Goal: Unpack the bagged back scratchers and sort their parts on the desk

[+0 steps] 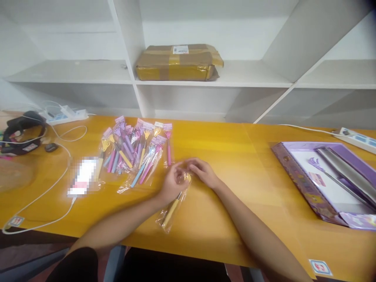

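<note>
Yellow back scratcher [171, 212] lies slantwise at the near side of the wooden table [223, 219], inside a clear plastic sleeve [165, 228], its claw end up between the two hands and its handle pointing down toward the person. For good handling here, I would steady the claw end lightly and work the film with the fingertips alone, since the thin prongs could snag or pierce the plastic if it were pulled hard; a gentle, even pinch seems better than a tug, with the handle left resting on the tabletop for support. As for the fingers, those of the left hand [173, 183] are curled round, thumb and forefinger nearly making a ring, and they appear to grip the scratcher just beside its claw. The right hand [202, 172] reaches in from the other side with bent fingers, thumb and forefinger slightly parted near the same end; whether they pinch the film or merely touch it, I cannot tell
</note>
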Demonstrator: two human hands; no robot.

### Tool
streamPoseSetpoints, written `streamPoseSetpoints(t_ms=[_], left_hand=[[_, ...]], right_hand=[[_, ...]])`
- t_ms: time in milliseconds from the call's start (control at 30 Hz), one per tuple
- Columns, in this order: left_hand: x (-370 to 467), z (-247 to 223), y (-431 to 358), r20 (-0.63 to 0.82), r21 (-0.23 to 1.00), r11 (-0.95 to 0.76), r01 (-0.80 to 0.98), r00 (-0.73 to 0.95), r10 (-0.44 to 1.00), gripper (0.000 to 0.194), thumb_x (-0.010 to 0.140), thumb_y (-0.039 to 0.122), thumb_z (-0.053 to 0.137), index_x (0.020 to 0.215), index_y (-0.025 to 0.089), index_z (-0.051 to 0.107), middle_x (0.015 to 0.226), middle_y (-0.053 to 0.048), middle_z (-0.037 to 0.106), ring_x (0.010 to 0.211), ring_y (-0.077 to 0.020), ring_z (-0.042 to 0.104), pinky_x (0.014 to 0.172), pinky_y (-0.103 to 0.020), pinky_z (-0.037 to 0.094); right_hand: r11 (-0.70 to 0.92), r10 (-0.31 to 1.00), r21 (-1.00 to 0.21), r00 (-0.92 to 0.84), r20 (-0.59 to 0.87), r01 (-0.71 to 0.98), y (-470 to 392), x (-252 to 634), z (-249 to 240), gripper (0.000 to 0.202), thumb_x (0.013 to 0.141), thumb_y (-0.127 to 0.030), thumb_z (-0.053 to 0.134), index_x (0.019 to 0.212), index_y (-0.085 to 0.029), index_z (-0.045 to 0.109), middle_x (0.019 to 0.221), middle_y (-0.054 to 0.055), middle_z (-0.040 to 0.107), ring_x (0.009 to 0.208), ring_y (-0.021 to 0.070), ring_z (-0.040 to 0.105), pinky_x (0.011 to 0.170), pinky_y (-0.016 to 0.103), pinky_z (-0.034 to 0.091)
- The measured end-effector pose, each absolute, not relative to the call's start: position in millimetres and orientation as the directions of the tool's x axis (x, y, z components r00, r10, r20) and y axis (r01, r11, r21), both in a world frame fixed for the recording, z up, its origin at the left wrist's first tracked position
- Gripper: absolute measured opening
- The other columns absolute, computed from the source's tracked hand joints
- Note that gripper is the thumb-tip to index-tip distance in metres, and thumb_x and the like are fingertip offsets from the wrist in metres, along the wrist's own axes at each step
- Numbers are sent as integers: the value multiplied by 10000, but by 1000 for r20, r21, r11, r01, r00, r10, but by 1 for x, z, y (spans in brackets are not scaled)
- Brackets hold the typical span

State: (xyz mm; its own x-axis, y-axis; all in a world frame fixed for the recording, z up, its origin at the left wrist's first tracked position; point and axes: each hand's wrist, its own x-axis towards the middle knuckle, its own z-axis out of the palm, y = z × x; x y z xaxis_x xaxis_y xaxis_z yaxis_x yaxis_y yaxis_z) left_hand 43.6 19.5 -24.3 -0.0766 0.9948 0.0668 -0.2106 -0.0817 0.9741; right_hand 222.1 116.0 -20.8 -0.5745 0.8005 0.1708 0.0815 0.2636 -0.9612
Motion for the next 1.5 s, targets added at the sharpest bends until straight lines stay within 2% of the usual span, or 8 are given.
streamPoseSetpoints(t_ms=[167, 333, 533, 767, 1000, 1133, 1333, 1500], left_hand=[[40, -25, 29, 74, 938, -147, -315, -231, 970, 620, 805, 217, 893, 1339, 242, 579, 1020, 4, 611, 1019, -163, 661, 986, -327, 544], [44, -20, 24, 36, 895, -119, -431, -197, 980, 524, 834, 288, 914, 1252, 220, 605, 1108, -48, 693, 1079, -187, 682, 1025, -361, 537], [44, -7, 22, 64, 873, -142, -467, -180, 982, 431, 825, 310, 941, 980, 225, 548, 1054, -22, 673, 1047, -176, 667, 974, -330, 519], [42, -12, 24, 14, 900, -33, -435, -49, 999, 466, 817, 417, 952, 914, 216, 543, 892, 8, 631, 872, -154, 625, 832, -296, 495], [33, -21, 36, -35, 936, 67, -345, 99, 995, 439, 876, 481, 895, 1135, 188, 695, 1134, -84, 756, 1092, -245, 709, 993, -372, 532], [26, -26, 44, -10, 981, 38, -192, 143, 990, 481, 941, 487, 818, 1302, 193, 697, 1244, -108, 762, 1173, -279, 709, 1042, -400, 531], [21, -28, 45, -30, 999, 29, 19, 66, 997, 341, 964, 475, 766, 1140, 194, 688, 923, -27, 727, 808, -194, 673, 727, -293, 515], [21, -25, 42, -14, 995, 12, 95, 26, 1000, 297, 909, 438, 822, 930, 206, 638, 789, 9, 652, 747, -182, 623, 702, -293, 497]], right_hand=[[281, 825, -955, -533, 188, 97, 117, 217, -18, 467, 952, -647, 770, 1178, -245, 692, 931, 28, 728, 739, 168, 630, 691, 311, 520], [298, 827, -950, -523, 206, 98, 118, 220, -14, 391, 930, -625, 809, 984, -242, 755, 970, 49, 710, 761, 172, 645, 724, 329, 544], [63, 790, -996, -606, 91, -68, 117, 225, -11, 457, 922, -602, 829, 1201, -258, 720, 1077, 74, 770, 914, 220, 724, 827, 368, 614], [-105, 806, -992, -590, -42, -73, 121, 221, -16, 487, 823, -529, 933, 1142, -253, 689, 799, -18, 725, 571, 120, 603, 533, 246, 494], [3, 881, -999, -472, 28, -53, 118, 218, -19, 444, 802, -589, 931, 897, -230, 686, 737, -3, 697, 587, 132, 581, 562, 273, 517], [194, 879, -981, -449, 161, 30, 117, 218, -16, 404, 857, -619, 878, 949, -243, 763, 886, 47, 730, 675, 164, 615, 604, 313, 550], [532, 792, -818, -470, 390, 217, 113, 222, -13, 251, 998, -502, 767, 1108, -284, 826, 1231, 122, 733, 869, 222, 711, 733, 399, 646], [648, 724, -717, -503, 473, 258, 111, 220, -14, 156, 1054, -382, 701, 1099, -284, 814, 1242, 126, 746, 1105, 275, 742, 942, 461, 659]])
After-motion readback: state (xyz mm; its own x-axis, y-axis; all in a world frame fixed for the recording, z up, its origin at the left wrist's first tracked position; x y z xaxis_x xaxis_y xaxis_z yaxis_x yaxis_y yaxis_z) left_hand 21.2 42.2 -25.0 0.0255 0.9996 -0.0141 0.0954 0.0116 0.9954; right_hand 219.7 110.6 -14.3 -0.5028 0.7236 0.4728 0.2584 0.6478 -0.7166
